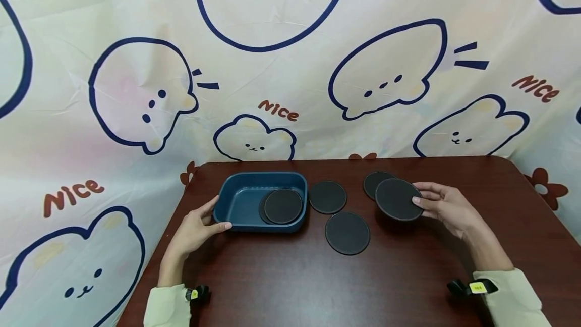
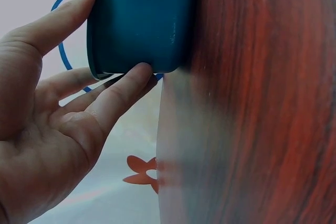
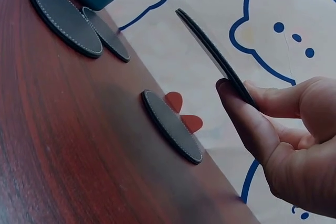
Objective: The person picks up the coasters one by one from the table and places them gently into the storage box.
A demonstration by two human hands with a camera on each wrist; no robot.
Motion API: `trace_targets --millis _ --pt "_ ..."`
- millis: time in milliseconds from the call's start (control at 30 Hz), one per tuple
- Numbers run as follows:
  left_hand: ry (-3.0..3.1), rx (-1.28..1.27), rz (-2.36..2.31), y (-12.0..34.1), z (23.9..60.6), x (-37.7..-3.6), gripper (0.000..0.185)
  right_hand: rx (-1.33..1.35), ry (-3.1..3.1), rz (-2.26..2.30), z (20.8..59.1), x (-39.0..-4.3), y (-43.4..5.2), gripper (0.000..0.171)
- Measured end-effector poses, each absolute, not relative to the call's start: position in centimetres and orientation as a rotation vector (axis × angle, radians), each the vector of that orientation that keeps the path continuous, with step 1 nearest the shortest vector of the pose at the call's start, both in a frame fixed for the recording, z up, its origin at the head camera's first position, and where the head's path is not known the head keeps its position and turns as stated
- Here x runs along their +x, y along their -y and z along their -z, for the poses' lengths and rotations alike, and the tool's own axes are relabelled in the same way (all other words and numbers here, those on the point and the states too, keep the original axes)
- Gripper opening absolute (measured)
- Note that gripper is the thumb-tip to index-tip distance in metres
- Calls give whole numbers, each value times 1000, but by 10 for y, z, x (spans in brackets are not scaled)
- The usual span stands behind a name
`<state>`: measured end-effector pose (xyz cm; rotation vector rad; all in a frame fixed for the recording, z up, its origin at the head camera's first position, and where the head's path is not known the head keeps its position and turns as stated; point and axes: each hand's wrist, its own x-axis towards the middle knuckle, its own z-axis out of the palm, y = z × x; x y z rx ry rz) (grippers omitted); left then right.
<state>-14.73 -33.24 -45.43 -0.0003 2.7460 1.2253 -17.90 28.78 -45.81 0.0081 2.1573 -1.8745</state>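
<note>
A blue tray [image 1: 236,201] stands at the left of the dark wooden table [image 1: 386,276], with two black round coasters [image 1: 283,206] stacked inside it. My left hand [image 1: 221,213] touches the tray's left end [image 2: 142,19]; the straight thumb lies at the near corner and the index finger along the rim. My right hand [image 1: 416,193] pinches the edge of a black coaster [image 1: 397,199] and holds it tilted above the table. In the right wrist view this held coaster [image 3: 210,51] sits between thumb and fingers. Another coaster [image 1: 373,180] lies just behind it on the table.
Two more black coasters lie flat mid-table, one [image 1: 328,197] next to the tray and one [image 1: 347,232] nearer me. A white cloth printed with cartoon bears [image 1: 290,64] hangs behind the table and drapes past its left edge.
</note>
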Motion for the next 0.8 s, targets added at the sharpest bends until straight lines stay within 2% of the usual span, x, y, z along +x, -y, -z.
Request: trace_targets --millis 133,433,800 --pt "-2748 9 -1225 333 455 -147 91 16 -2134 1904 458 -180 -288 62" --pt "-2750 14 -1229 333 458 -147 91 34 -2149 1889 457 -182 -284 66" --pt "-2740 -9 -1233 332 454 -148 92 29 -2137 1925 450 -186 -277 59"
